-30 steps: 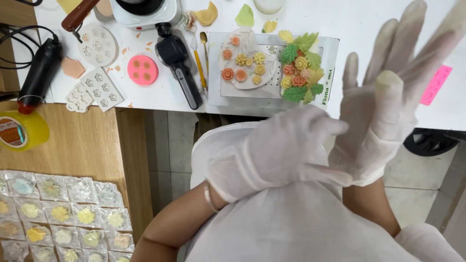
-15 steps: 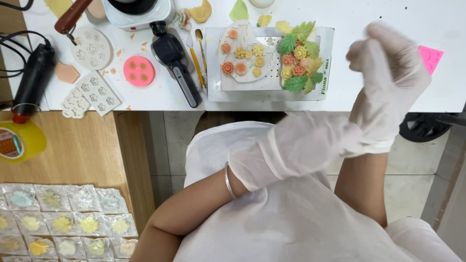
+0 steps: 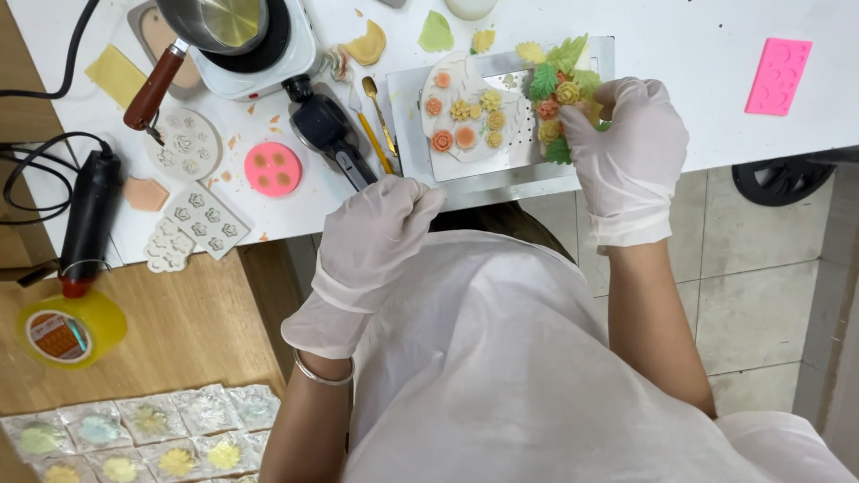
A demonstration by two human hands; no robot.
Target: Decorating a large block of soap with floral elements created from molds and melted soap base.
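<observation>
Both my hands wear thin white gloves. My right hand (image 3: 626, 152) is at the right end of a white tray (image 3: 501, 174), its fingers curled onto a cluster of green leaves and small yellow and orange flowers (image 3: 559, 89). A white round piece (image 3: 465, 116) with several little flowers lies on the tray beside it. My left hand (image 3: 376, 241) hovers at the table's front edge with fingers closed, nothing visible in them, just below a black hand tool (image 3: 327, 134) and a gold spoon (image 3: 376, 112).
On the white table: a small hot plate with a metal pan (image 3: 237, 31), a round pink mould (image 3: 273, 168), white moulds (image 3: 210, 224), a black heat gun (image 3: 89, 215), a pink rectangular mould (image 3: 778, 76). The lower wooden surface (image 3: 188, 322) holds a yellow tape roll (image 3: 72, 326) and several bagged flowers (image 3: 143, 429).
Both hands were together in front of me, the left tugging at the right glove. They have separated: the right has reached forward onto the flower cluster, the left has moved to the table edge.
</observation>
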